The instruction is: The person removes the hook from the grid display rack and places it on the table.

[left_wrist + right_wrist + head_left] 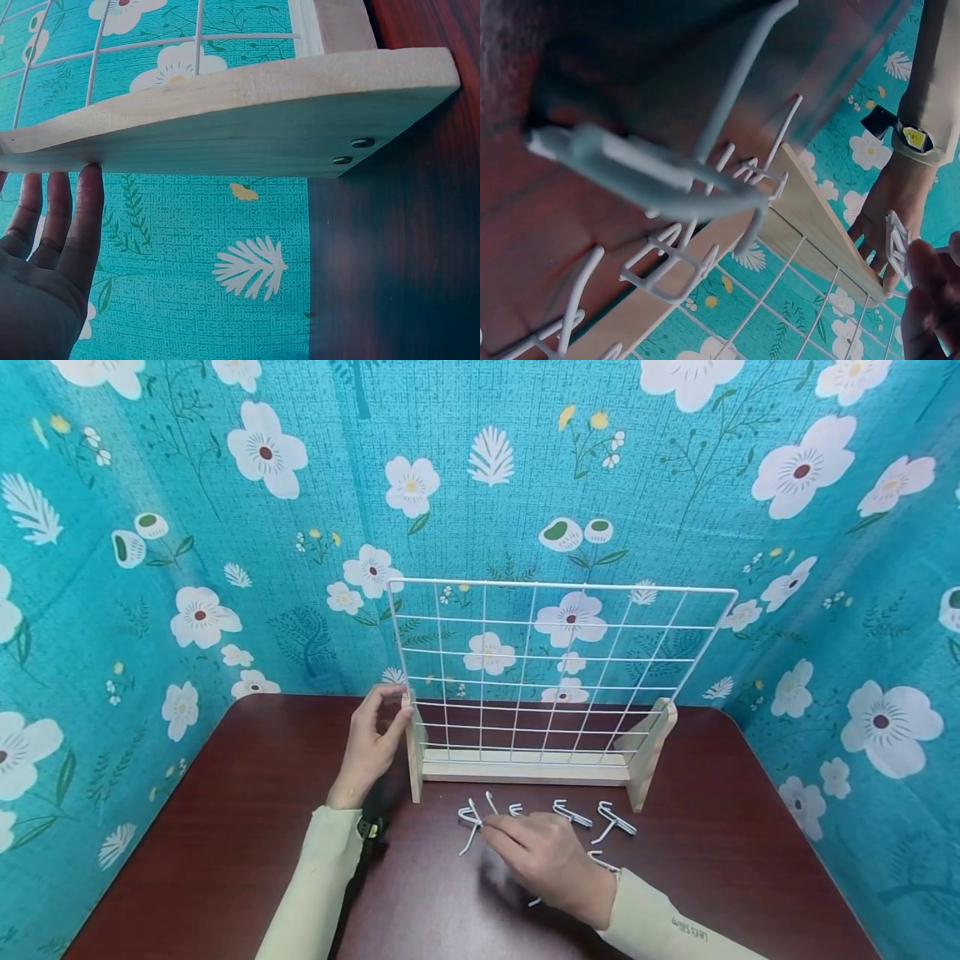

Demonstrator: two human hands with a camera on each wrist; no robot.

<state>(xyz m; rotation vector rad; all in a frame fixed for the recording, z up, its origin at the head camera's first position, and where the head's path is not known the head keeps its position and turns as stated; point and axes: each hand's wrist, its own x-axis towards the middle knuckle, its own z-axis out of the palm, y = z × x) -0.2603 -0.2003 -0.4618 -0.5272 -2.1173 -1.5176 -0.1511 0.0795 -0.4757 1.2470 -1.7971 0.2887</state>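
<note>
A white wire grid panel [555, 635] stands in a wooden base with two side legs. My left hand [372, 739] grips the left wooden leg [414, 760] near its top, thumb in front. In the left wrist view several fingertips touch the leg's outer face [225, 146]. Low over the table, my right hand [551, 860] pinches a white metal hook [897, 247] between thumb and fingers. Beneath its fingertips lies another white hook [470, 817]. The right palm and part of the held hook are hidden in the head view.
More white hooks [617, 821] lie loose on the dark red table [255, 827], in front of the base and around the right hand. The right wooden leg [651, 756] stands behind them. A flowered teal cloth [315, 527] hangs behind and at both sides.
</note>
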